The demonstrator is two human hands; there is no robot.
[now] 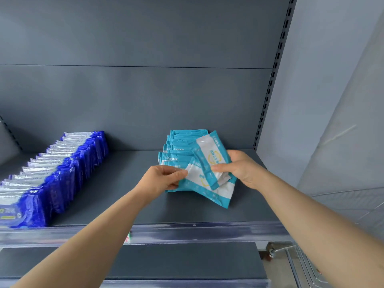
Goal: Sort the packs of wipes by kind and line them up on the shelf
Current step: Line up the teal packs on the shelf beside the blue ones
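Note:
A row of light-blue wipe packs [182, 142] stands on the grey shelf [128, 196], right of the middle. In front of that row, both hands hold a few loose light-blue and white packs [209, 179] fanned out just above the shelf. My left hand [164, 177] pinches the left corner of the lower pack. My right hand [239, 167] grips the upper pack from the right, thumb on top. A long row of dark-blue wipe packs [52, 173] runs along the shelf's left side.
The shelf's back panel [145, 100] is bare grey metal, with a slotted upright [268, 96] at the right. A lower shelf [176, 262] shows beneath. A metal cart edge [295, 258] sits at the bottom right beside a pale wall.

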